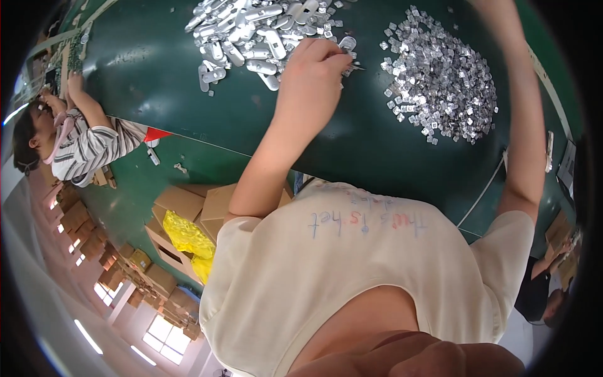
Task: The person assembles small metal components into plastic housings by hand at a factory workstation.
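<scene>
My left hand (316, 63) is over the right edge of a pile of flat, silver, long rounded metal pieces (248, 38). Its thumb and fingers are pinched together, with a bit of something thin and shiny showing at the tips; what it is I cannot make out. A rounded silver piece (347, 43) lies right beside those fingertips. To the right is a heap of small square silver pieces (440, 78). Beyond that heap, my right hand (493, 14) reaches to the top edge, smeared by motion and partly cut off, its fingers out of sight.
Both heaps lie on a dark green table (157, 81). Another person (81, 135) in a striped top works at its left end. Cardboard boxes (182, 207) with a yellow plastic bag (188, 242) stand below the near edge. At the far right is a person in black (534, 289).
</scene>
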The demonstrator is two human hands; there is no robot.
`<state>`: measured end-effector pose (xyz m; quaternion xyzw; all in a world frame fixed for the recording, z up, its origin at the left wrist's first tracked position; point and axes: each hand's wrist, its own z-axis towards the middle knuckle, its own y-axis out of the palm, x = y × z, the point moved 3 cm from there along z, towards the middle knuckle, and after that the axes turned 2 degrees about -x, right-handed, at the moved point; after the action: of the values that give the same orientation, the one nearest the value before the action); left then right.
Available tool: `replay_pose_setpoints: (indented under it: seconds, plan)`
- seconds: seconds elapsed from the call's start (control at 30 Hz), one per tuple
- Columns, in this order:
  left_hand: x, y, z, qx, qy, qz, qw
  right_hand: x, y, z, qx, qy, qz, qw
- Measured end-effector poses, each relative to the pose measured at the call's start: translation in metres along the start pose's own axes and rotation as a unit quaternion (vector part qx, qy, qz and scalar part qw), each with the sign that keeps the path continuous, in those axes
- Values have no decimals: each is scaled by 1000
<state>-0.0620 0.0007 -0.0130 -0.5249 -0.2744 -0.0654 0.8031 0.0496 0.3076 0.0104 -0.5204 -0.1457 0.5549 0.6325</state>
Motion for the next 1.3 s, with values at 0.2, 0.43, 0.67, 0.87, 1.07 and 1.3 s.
replay_pose_setpoints:
  seconds: [0.2, 0.43, 0.67, 0.87, 1.07, 1.3]
  plan:
    - [4, -6, 4, 37, -118, -97, 988, -152, 38, -81, -201, -145, 94, 964]
    - [8, -12, 0, 24, -260, -496, 828, -145, 51, -93, -250, -189, 97, 945]
    - [5, -7, -3, 19, -232, -387, 892, -150, 23, -99, -207, -32, 280, 937]
    - [30, -15, 13, -9, -202, -618, 759, -128, -8, -110, -184, 214, 677, 680]
    - [54, -15, 17, -49, -179, -616, 765, -140, -31, -121, -148, 243, 651, 703]
    - [68, -14, 9, -37, -138, -610, 779, -162, -58, -126, -18, -103, 222, 969]
